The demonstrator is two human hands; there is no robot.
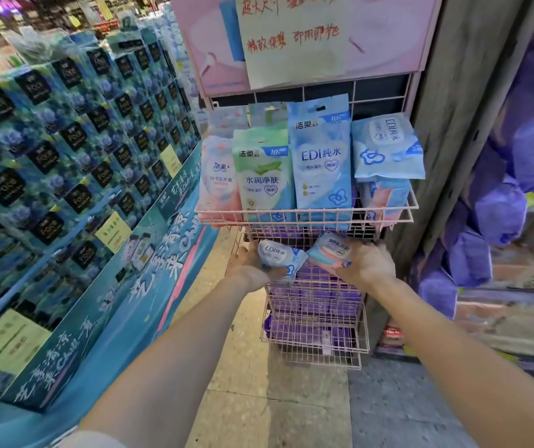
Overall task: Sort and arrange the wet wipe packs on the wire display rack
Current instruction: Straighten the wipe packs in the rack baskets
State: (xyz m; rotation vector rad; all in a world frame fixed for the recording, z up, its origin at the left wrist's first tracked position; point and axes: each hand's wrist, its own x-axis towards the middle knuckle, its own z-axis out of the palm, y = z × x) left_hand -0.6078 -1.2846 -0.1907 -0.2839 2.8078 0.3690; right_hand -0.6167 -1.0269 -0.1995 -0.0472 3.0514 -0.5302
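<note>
A pink wire display rack (307, 215) stands ahead with wet wipe packs upright in its top basket: a pink pack (218, 179), a green pack (262, 179), a tall blue pack (322, 160) and a blue lidded pack (386, 147) lying on others at the right. Just below that basket, my left hand (247, 263) grips a small blue wipe pack (280, 257). Beside it, my right hand (367, 261) holds a small pink wipe pack (330, 252). The two packs nearly touch.
Lower rack baskets (315, 337) hold purple packs. A tall stack of blue tissue boxes (65, 156) fills the left side. Purple bagged goods (498, 208) hang at the right. A pink sign board (323, 37) tops the rack. Tiled floor lies below.
</note>
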